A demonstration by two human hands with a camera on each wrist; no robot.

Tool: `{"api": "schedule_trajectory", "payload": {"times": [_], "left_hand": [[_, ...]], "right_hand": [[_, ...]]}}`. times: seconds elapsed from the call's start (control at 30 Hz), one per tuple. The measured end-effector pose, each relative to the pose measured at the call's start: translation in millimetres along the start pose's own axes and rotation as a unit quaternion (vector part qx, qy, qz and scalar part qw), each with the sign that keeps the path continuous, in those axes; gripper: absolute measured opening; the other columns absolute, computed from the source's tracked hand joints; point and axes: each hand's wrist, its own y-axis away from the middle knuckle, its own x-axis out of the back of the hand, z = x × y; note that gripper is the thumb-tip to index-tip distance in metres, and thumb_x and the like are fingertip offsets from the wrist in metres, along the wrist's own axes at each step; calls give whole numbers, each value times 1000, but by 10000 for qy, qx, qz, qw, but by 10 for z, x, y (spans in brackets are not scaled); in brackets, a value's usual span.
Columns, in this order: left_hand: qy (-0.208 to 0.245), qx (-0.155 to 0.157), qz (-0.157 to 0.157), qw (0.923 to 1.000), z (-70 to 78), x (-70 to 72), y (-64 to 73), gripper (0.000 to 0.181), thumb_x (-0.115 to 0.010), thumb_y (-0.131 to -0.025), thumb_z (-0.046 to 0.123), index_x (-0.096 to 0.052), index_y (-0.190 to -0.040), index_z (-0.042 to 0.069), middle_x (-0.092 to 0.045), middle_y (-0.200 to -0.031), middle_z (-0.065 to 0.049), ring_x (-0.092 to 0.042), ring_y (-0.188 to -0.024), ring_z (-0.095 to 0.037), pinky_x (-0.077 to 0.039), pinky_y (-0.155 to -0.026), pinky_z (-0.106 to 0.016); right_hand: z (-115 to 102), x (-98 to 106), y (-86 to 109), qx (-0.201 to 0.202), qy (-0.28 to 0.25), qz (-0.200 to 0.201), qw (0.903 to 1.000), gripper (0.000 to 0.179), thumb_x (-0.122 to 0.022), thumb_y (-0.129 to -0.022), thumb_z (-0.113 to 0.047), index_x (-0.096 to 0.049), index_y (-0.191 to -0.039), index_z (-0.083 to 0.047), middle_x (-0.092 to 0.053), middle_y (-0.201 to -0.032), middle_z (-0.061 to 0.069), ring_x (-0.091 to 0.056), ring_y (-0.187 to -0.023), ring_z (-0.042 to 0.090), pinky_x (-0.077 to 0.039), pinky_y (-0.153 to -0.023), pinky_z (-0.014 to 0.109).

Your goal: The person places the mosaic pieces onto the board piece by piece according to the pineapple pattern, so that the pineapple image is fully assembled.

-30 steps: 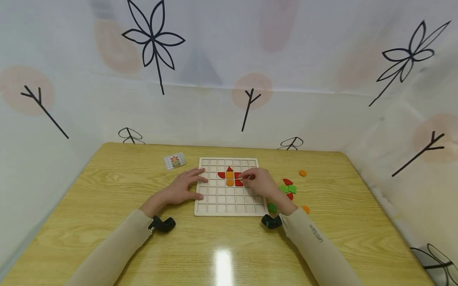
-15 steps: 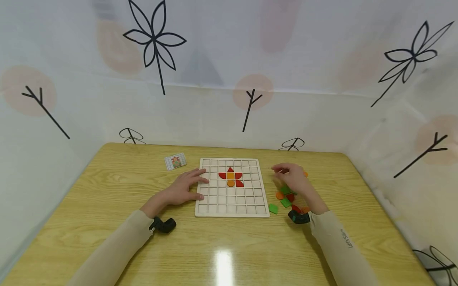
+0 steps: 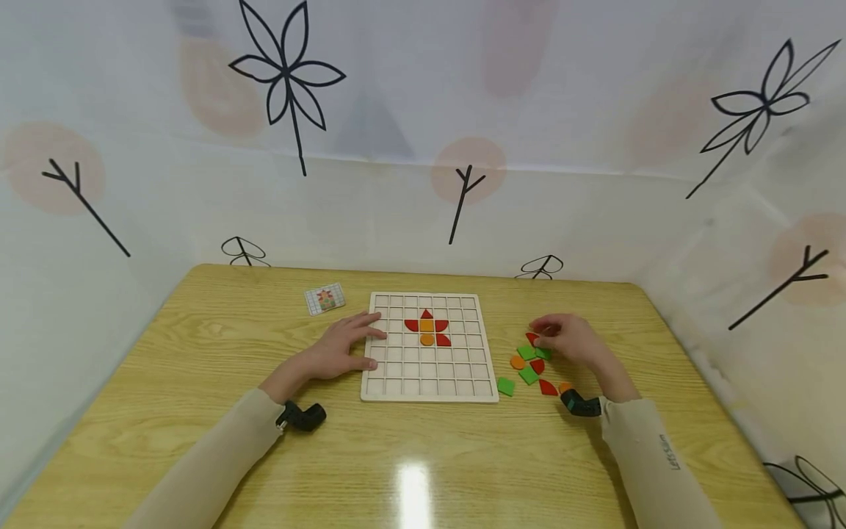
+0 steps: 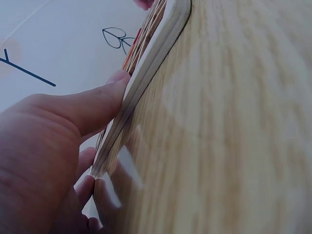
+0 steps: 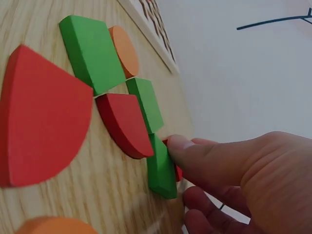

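My left hand (image 3: 338, 348) rests at the left edge of a pale wooden grid board (image 3: 402, 371), fingers spread; in the left wrist view its thumb (image 4: 109, 97) touches the board's rim. On the board lie an orange square (image 3: 427, 325), an orange disc (image 3: 427, 339), a red triangle (image 3: 426, 314) and several red quarter-circles (image 3: 443, 340). To the right of the board, my right hand (image 3: 576, 342) pinches a red quarter-circle piece (image 3: 532, 338) between thumb and fingers, at the far side of the loose pieces. In the right wrist view, a green square (image 5: 162, 170) partly hides it.
Around the right hand lie loose green squares (image 3: 528, 375), an orange disc (image 3: 518, 362) and red quarter-circles (image 3: 547, 387). One green square (image 3: 506, 386) sits close to the board's right edge. A small pattern card (image 3: 324, 299) lies behind the left hand on the wooden table (image 3: 297, 477).
My right hand has moved right from the board to the loose pieces, leaving a red quarter-circle on the board, and now grips another one. The left hand stays in place.
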Motion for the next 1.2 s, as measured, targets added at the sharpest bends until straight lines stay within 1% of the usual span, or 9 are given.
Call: {"api": "schedule_trajectory", "payload": {"times": [0.07,0.17,0.3,0.57,0.7,0.8,0.93,1.1,1.2], "left_hand": [[-5,12,-2,10000,-3,-2,-1,50,-70,-94,34,-60,-137,11,-28,-160,-16,-17,-149,-39,-14,-112,-67],[-16,36,-5,10000,-6,-4,-1,50,-70,-94,34,-60,-137,11,-28,-161,-15,-17,-149,-39,-14,-112,-67],[-33,60,-7,10000,-1,1,-1,50,-70,-94,35,-60,-137,11,-28,-161,-15,-17,-149,-38,-14,-112,-67],[-34,46,28,10000,2,8,-2,50,-70,-94,35,-60,-137,12,-28,-161,-15,-17,-149,-38,-14,-112,-66],[-20,62,52,10000,-10,-11,7,50,-70,-94,36,-60,-136,12,-29,-160,-15,-18,-148,-39,-15,-112,-67],[23,91,33,10000,-10,-23,14,50,-70,-94,37,-60,-136,12,-29,-160,-15,-17,-148,-40,-15,-112,-67],[50,72,32,10000,0,-22,16,50,-70,-94,35,-60,-136,12,-28,-161,-14,-16,-149,-39,-14,-112,-67],[3,27,41,10000,0,-18,9,49,-69,-94,34,-60,-137,10,-28,-161,-15,-16,-149,-39,-14,-113,-66],[-18,27,22,10000,4,-11,7,50,-69,-94,33,-59,-137,10,-28,-161,-16,-16,-149,-39,-14,-112,-66]], "right_hand": [[2,-12,-4,75,19,-27,10000,30,-69,-94,-8,-67,-120,6,-68,-107,19,-62,-96,33,-51,-82,45],[-1,-31,-11,155,23,-22,9999,28,-69,-93,-6,-67,-118,6,-68,-105,18,-61,-93,32,-50,-80,43],[-9,-53,-16,90,-63,-2,9999,26,-68,-94,-5,-67,-118,5,-67,-105,17,-61,-93,30,-50,-80,42],[-15,-62,-27,146,-77,82,9998,24,-67,-93,0,-67,-117,5,-65,-107,18,-61,-95,33,-51,-84,50],[-25,-66,-18,80,-109,83,9999,22,-67,-93,1,-68,-115,4,-65,-106,17,-60,-95,32,-50,-85,50],[-29,-75,-8,40,-160,107,9998,21,-67,-93,2,-68,-114,4,-65,-105,17,-60,-94,31,-50,-85,48],[-27,-81,1,53,-225,171,9996,21,-66,-93,3,-67,-114,4,-66,-104,17,-60,-94,31,-51,-82,45],[1,-63,3,19,-311,164,9994,23,-62,-95,3,-66,-117,3,-65,-106,16,-61,-95,32,-51,-77,39],[-7,-53,-6,-43,-456,182,9988,24,-62,-96,1,-66,-119,1,-64,-108,17,-60,-95,31,-50,-74,36]]}}
